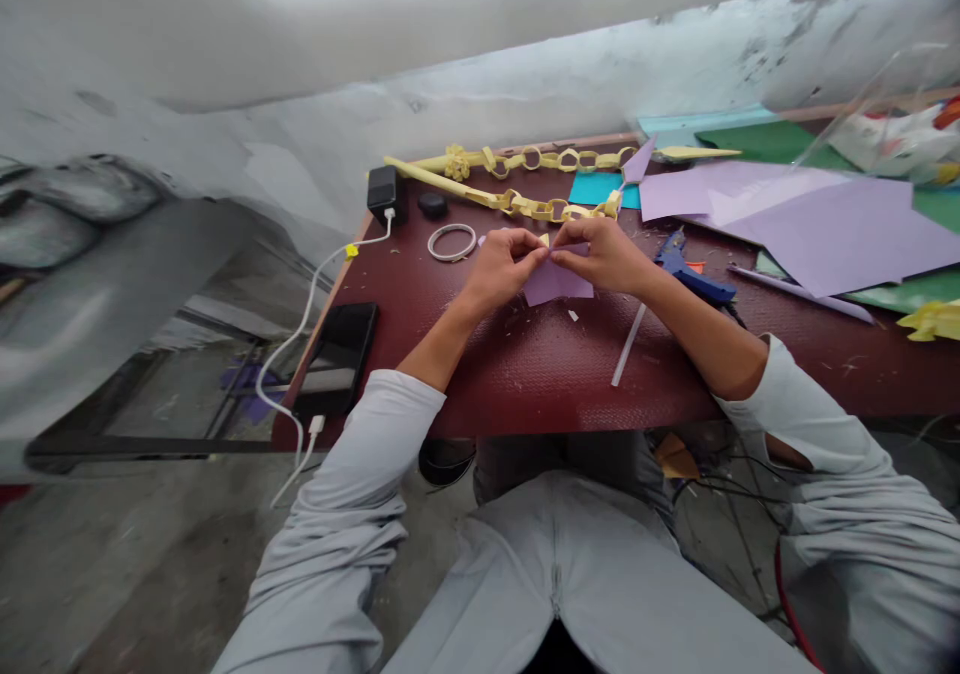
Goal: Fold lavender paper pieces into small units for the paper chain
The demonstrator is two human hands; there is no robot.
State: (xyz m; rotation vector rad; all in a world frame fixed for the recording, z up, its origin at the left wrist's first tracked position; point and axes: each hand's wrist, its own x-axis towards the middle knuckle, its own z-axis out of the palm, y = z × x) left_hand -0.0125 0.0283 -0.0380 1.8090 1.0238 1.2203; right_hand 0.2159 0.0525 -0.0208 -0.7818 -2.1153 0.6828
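A small piece of purple paper (559, 284) is pinched between both hands above the dark red table (480, 384). My left hand (506, 266) grips its left side with thumb and forefinger. On the other side, my right hand (596, 256) pinches the paper with its fingertips close to those of the left. The paper looks folded or creased, though the fingers partly cover its upper edge. Just beyond the hands lies a yellow paper chain (555, 210). To the right of my right hand rests a blue glue gun (690, 269). A clear glue stick (628, 346) lies below my right wrist.
Purple sheets (832, 224) and green sheets (772, 142) cover the table's right side. A white ring (452, 243), a black charger (384, 194) and a phone (341, 344) are on the left. A white cable (300, 324) hangs over the left edge.
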